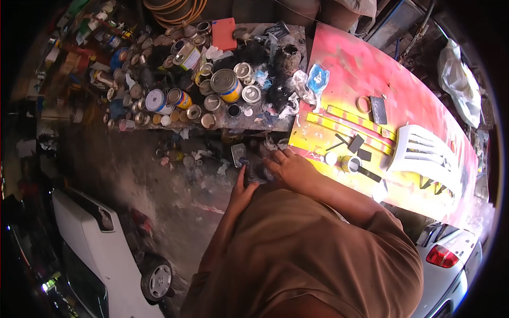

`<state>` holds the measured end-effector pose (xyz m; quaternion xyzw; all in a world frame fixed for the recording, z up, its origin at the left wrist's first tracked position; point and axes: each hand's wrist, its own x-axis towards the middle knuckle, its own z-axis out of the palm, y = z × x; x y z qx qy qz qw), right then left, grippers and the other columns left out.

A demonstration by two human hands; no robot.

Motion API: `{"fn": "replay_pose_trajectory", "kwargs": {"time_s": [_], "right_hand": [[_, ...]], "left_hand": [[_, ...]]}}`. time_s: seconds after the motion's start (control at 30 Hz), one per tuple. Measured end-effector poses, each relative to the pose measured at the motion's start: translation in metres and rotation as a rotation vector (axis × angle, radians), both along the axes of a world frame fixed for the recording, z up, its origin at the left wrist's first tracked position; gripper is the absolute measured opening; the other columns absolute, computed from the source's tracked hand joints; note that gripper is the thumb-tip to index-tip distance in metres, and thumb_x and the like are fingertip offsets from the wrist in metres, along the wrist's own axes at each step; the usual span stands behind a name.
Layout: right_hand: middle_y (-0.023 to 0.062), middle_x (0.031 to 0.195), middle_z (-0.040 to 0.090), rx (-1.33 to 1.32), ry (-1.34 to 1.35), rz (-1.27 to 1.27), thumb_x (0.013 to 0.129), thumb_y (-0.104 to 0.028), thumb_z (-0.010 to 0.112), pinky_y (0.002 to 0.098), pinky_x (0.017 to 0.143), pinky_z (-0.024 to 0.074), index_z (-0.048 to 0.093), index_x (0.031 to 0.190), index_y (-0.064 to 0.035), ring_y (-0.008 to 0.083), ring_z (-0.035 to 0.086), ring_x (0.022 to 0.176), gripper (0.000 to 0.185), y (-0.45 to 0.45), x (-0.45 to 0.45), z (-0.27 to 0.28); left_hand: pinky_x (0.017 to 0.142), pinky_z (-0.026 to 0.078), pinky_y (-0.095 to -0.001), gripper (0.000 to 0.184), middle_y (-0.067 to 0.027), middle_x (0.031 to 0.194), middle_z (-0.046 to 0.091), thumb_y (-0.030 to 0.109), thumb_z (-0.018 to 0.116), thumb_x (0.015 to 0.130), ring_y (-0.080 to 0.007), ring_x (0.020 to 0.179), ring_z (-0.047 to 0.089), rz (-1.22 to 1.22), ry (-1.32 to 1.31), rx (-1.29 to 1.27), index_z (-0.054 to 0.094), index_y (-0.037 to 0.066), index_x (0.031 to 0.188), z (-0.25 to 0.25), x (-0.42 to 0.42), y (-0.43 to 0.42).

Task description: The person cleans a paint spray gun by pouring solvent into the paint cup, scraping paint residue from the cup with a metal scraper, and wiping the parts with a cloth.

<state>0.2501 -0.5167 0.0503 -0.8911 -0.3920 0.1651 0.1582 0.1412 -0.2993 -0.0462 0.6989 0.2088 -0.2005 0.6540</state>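
My left hand [242, 192] is low in front of my body, its index finger stretched upward and its thumb pointing right. Against it is a dark, shiny, crumpled-looking thing [257, 173] that I cannot make out clearly. From the other side my right hand [290, 168] reaches over the same dark thing with bent fingers. Just beyond my left fingertip is a rectangular metal piece [238, 152] with a pale face and a bluish spot near its lower edge. Both hands are between the cluttered bench and my brown shirt [318, 238].
A cluttered bench [254, 125] holds several paint cans [225, 85]. On the right, a red and yellow panel [360, 63] carries yellow strips [350, 130], a white slatted part [424, 153], dark blocks [378, 109] and an open can [350, 164]. Cars [90, 233] stand on both sides.
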Motion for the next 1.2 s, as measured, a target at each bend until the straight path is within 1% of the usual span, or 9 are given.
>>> {"fn": "replay_pose_trajectory", "kwargs": {"time_s": [0.2, 0.3, 0.4, 0.47, 0.53, 0.73, 0.83, 1.0, 1.2], "right_hand": [[0.0195, 0.139, 0.048, -0.084, 0.087, 0.026, 0.081, -0.026, 0.069, 0.0431, 0.095, 0.0529, 0.052, 0.139, -0.0106, 0.0384, 0.050, 0.125, 0.063, -0.017, -0.009, -0.002], [0.0193, 0.141, 0.047, -0.047, 0.076, 0.098, 0.078, -0.025, 0.073, 0.0443, 0.100, 0.0497, 0.052, 0.139, -0.0096, 0.0400, 0.049, 0.127, 0.066, -0.018, -0.006, -0.005], [0.0189, 0.138, 0.050, 0.197, -0.013, 0.108, 0.077, -0.020, 0.074, 0.0448, 0.104, 0.0459, 0.052, 0.138, -0.0084, 0.0394, 0.049, 0.126, 0.066, -0.029, 0.000, 0.009], [0.0180, 0.138, 0.051, 0.422, 0.225, -0.040, 0.078, -0.017, 0.073, 0.0444, 0.107, 0.0422, 0.052, 0.138, -0.0081, 0.0366, 0.050, 0.127, 0.064, -0.042, 0.008, 0.011], [0.0144, 0.134, 0.055, 0.596, 0.444, -0.236, 0.085, -0.017, 0.069, 0.0416, 0.104, 0.0430, 0.049, 0.140, -0.0077, 0.0295, 0.053, 0.125, 0.059, -0.056, 0.015, 0.010], [0.0118, 0.134, 0.060, 1.086, 1.485, -1.039, 0.101, -0.041, 0.042, 0.0393, 0.093, 0.0491, 0.047, 0.138, -0.0105, 0.0259, 0.058, 0.123, 0.049, -0.091, 0.027, -0.111], [0.0093, 0.131, 0.061, 1.261, 1.587, -1.093, 0.101, -0.050, 0.034, 0.0439, 0.094, 0.0462, 0.049, 0.135, -0.0146, 0.0264, 0.058, 0.122, 0.051, -0.092, 0.025, -0.132], [0.0189, 0.128, 0.059, 1.361, 1.559, -1.324, 0.102, -0.055, 0.033, 0.0442, 0.084, 0.0585, 0.048, 0.134, -0.0044, 0.0374, 0.066, 0.107, 0.062, -0.090, 0.039, -0.159], [0.0126, 0.122, 0.060, 0.828, 1.113, -1.365, 0.099, -0.047, 0.048, 0.0412, 0.081, 0.0545, 0.051, 0.131, -0.0060, 0.0303, 0.065, 0.103, 0.052, -0.100, 0.016, -0.136]], "left_hand": [[0.108, 0.038, -0.0355, 0.076, -0.0224, 0.143, 0.050, 0.024, 0.064, 0.089, -0.0291, 0.132, 0.049, -0.120, 0.028, 0.018, 0.030, 0.005, 0.153, -0.006, 0.006, -0.009], [0.082, 0.048, -0.0299, 0.074, -0.0125, 0.113, 0.062, 0.023, 0.063, 0.089, -0.0203, 0.095, 0.061, -0.135, 0.018, -0.006, 0.031, 0.007, 0.153, -0.015, 0.008, -0.004], [0.058, 0.042, -0.0244, 0.073, -0.0028, 0.091, 0.058, 0.022, 0.062, 0.089, -0.0108, 0.067, 0.052, -0.091, 0.104, -0.123, 0.030, 0.009, 0.154, -0.006, 0.011, -0.001], [0.049, 0.033, -0.0223, 0.073, 0.0017, 0.081, 0.050, 0.022, 0.061, 0.090, -0.0064, 0.057, 0.040, -0.017, 0.063, -0.157, 0.030, 0.010, 0.154, -0.004, 0.009, -0.004], [0.052, 0.036, -0.0226, 0.073, 0.0011, 0.082, 0.051, 0.021, 0.060, 0.090, -0.0072, 0.059, 0.043, -0.020, 0.039, -0.122, 0.029, 0.010, 0.155, -0.006, 0.007, 0.000], [0.058, 0.040, -0.0229, 0.071, -0.0016, 0.087, 0.054, 0.015, 0.055, 0.090, -0.0081, 0.064, 0.047, 0.002, -0.006, -0.159, 0.027, 0.007, 0.155, 0.012, 0.013, 0.006], [0.060, 0.042, -0.0235, 0.072, -0.0028, 0.091, 0.054, 0.012, 0.052, 0.090, -0.0089, 0.066, 0.048, 0.002, -0.024, -0.187, 0.024, 0.005, 0.156, 0.016, 0.012, 0.009], [0.062, 0.043, -0.0245, 0.073, -0.0033, 0.091, 0.054, 0.012, 0.051, 0.090, -0.0098, 0.067, 0.048, 0.025, -0.036, -0.210, 0.022, 0.004, 0.156, 0.027, 0.013, 0.009], [0.062, 0.042, -0.0243, 0.071, -0.0034, 0.091, 0.053, 0.013, 0.051, 0.091, -0.0093, 0.067, 0.046, -0.032, -0.079, -0.194, 0.023, 0.005, 0.156, 0.030, 0.022, 0.007]]}}
